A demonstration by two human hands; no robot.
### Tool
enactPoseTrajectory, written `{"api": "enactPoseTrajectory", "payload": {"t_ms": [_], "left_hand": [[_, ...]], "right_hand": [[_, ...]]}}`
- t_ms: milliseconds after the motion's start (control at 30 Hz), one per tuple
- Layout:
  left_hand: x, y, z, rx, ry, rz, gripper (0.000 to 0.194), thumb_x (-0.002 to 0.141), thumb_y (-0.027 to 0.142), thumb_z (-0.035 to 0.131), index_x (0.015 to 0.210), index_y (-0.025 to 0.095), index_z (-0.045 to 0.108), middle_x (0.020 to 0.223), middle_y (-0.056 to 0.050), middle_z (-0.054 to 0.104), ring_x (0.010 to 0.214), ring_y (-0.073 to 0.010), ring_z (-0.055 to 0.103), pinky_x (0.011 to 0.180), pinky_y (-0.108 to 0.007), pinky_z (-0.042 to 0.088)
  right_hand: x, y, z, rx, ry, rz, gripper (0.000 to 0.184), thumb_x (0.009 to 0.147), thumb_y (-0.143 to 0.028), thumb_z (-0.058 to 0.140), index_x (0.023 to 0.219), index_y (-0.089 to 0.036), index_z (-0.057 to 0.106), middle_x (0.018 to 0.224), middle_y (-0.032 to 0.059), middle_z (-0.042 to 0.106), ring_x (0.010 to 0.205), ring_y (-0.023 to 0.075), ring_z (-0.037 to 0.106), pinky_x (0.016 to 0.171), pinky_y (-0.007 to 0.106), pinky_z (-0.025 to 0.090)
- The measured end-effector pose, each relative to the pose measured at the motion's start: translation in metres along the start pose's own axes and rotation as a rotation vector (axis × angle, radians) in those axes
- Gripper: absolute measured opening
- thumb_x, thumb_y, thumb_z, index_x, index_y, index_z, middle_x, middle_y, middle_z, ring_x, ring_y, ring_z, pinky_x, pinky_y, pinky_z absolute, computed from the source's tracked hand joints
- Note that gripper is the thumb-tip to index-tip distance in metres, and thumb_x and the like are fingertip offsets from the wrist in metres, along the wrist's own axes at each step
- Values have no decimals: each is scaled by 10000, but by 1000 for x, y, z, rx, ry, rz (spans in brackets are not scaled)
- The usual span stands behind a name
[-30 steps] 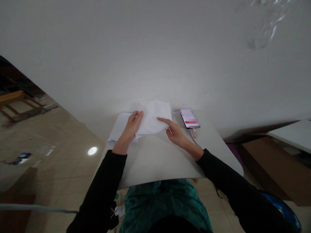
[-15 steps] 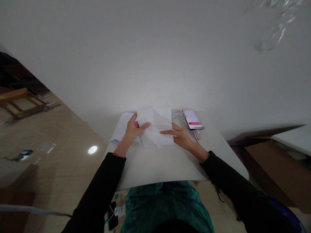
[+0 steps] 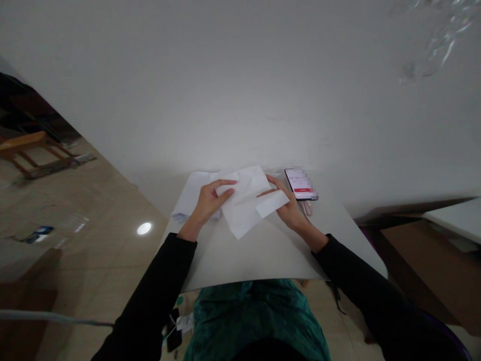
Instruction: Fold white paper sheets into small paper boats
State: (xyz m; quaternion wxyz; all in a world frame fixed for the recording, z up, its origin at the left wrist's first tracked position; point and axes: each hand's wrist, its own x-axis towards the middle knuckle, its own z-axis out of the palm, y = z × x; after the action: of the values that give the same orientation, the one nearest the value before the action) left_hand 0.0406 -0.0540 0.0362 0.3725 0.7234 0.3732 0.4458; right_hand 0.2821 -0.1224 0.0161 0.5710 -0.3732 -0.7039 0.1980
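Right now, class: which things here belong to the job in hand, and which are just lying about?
Job in hand: left hand, right hand, folded white paper, white sheet beneath it.
Lying about: smartphone, pink cable, wooden stool.

Dim, flat light, a round glare (image 3: 144, 228) on the tiled floor (image 3: 105, 250), edges strongly bowed.

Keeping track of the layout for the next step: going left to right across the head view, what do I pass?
Wooden stool → left hand → folded white paper → right hand → smartphone → brown cardboard
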Motion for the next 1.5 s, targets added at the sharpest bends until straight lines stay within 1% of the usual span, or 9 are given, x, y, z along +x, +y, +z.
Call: {"api": "enactPoseTrajectory", "payload": {"t_ms": [133, 267, 333, 467, 600, 867, 1133, 1333, 1500], "left_hand": [[-1, 1, -1, -123, -70, -90, 548, 750, 414, 747, 1242, 194, 647, 1206, -107, 687, 977, -237, 676, 776, -349, 579], [-4, 8, -7, -44, -208, -121, 559, 719, 334, 758, 1258, 229, 653, 1157, -92, 712, 978, -278, 683, 728, -371, 590], [-4, 12, -10, -6, -250, -112, 504, 748, 285, 705, 1248, 243, 663, 1227, -83, 686, 1080, -303, 652, 787, -399, 583], [-1, 9, -11, -90, -388, -79, 528, 770, 188, 587, 1289, 271, 632, 1405, -63, 570, 1248, -291, 562, 983, -443, 503], [0, 0, -2, -300, -508, 7, 721, 677, 158, 742, 1354, 319, 555, 1477, -84, 485, 1232, -279, 579, 1020, -457, 473], [-5, -4, 17, -200, -110, -80, 230, 706, 301, 785, 892, 166, 781, 976, -79, 741, 974, -243, 667, 913, -394, 534], [-5, -10, 15, -363, -277, -223, 394, 773, 487, 712, 952, 139, 755, 1064, -107, 707, 988, -258, 665, 634, -334, 632], [-6, -15, 20, -491, -244, -271, 482, 748, 603, 700, 657, 131, 684, 558, 3, 537, 858, -186, 685, 939, -384, 587], [-5, -20, 17, -467, -208, -249, 451, 725, 539, 751, 579, 124, 648, 707, -15, 599, 821, -155, 656, 970, -453, 574]], "right_hand": [[3, -4, -4, -21, -95, -18, 177, 885, -404, 644, 894, -280, 771, 1441, 44, 495, 1331, 293, 463, 1105, 517, 388], [3, -2, -3, -1, -159, -33, 250, 892, -459, 618, 823, -263, 757, 1343, 52, 581, 1287, 266, 499, 1083, 461, 406], [3, 1, -1, 54, -94, -3, 261, 894, -472, 607, 847, -253, 741, 1248, 61, 639, 1207, 254, 557, 1032, 435, 446], [3, 10, 3, 116, 216, 164, 250, 884, -460, 618, 844, -230, 709, 912, 26, 704, 887, 201, 638, 815, 350, 515], [2, 16, 3, 52, 376, 243, 303, 866, -462, 624, 724, -197, 661, 693, -11, 629, 684, 149, 561, 657, 278, 463], [0, 17, 7, 4, 154, 125, 273, 885, -410, 607, 716, -210, 684, 823, 29, 682, 791, 177, 607, 722, 301, 472], [3, 18, 1, 6, 179, 180, 278, 857, -478, 634, 822, -230, 755, 848, 29, 730, 796, 202, 640, 749, 329, 490], [3, 19, 1, 78, 177, 303, 301, 833, -503, 654, 887, -231, 770, 889, 20, 740, 819, 213, 647, 706, 306, 486], [3, 23, -1, 72, 256, 363, 347, 816, -527, 661, 730, -198, 728, 695, 6, 661, 653, 165, 561, 581, 275, 410]]}}
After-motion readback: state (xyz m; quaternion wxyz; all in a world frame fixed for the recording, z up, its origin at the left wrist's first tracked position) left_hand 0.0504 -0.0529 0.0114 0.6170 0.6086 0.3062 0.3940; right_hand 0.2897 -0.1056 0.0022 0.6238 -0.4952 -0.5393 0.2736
